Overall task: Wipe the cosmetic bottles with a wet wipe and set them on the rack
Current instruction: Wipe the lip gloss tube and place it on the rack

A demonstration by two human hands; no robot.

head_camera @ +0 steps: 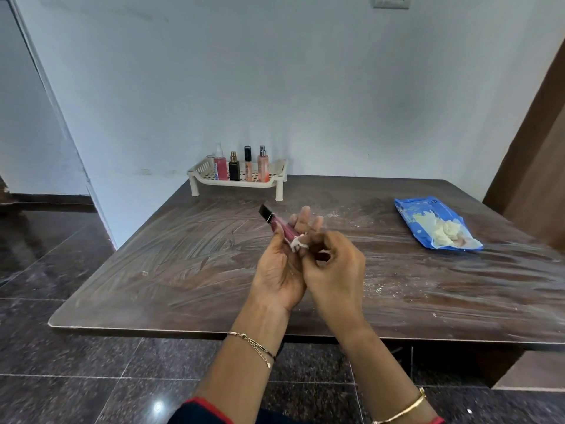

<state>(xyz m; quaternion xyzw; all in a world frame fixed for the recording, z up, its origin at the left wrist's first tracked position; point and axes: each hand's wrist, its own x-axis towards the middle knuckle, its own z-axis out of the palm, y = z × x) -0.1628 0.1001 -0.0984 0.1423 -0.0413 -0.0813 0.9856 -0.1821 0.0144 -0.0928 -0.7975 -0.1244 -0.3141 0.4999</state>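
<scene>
- The left hand (pixel 276 270) holds a pink tube (pixel 282 229) with a black cap, tilted cap-up above the middle of the table.
- The right hand (pixel 333 270) pinches a small white wipe (pixel 298 243) against the tube's lower end.
- Beneath is a dark wooden table (pixel 183 270), smeared with pale streaks and specks.
- At the far edge stands a cream rack (pixel 198 172) with four bottles (pixel 234 169) upright in it; a blue wipe packet (pixel 428 215) lies to the right.
- Around the table are a pale blue wall (pixel 305 87) and dark glossy floor tiles (pixel 91 377).
</scene>
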